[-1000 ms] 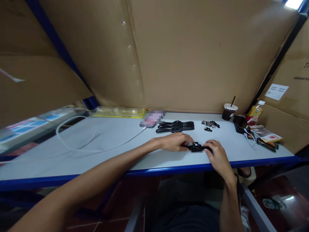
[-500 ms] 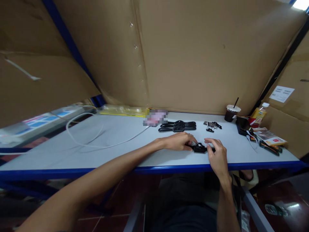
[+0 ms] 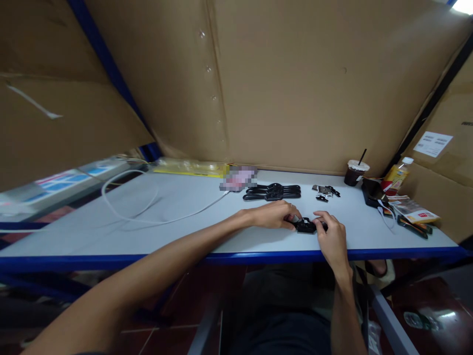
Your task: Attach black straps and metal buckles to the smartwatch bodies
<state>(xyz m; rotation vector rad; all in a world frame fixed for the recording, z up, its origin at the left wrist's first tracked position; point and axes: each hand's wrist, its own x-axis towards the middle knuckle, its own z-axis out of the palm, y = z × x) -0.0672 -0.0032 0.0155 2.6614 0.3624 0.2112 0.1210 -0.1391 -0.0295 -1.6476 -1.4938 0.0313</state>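
Observation:
A black spokeshave body (image 3: 305, 226) lies near the front of the table, its middle showing between my two hands. My left hand (image 3: 275, 215) is closed round its left handle, which the fingers mostly hide. On the other side, my right hand (image 3: 331, 235) has its thumb and fingers on the right handle. Behind them, several more black spokeshave bodies (image 3: 272, 192) lie in a row, handles pointing left and right. A small group of metal and black parts (image 3: 325, 192) sits to the right of that row; they look like blades and caps.
Along the table's (image 3: 177, 236) back are a yellow-edged clear package (image 3: 190, 167) and a blurred-out pink item (image 3: 238, 178) with a white cable (image 3: 185, 215). At right stand a drink cup (image 3: 355, 173), a bottle (image 3: 398, 176), a black box (image 3: 372, 192) and a printed packet (image 3: 416, 209). Cardboard (image 3: 281, 88) walls the back.
My right fingers and thumb have shifted slightly left, closing in on the right handle. My left hand keeps its place on the left handle.

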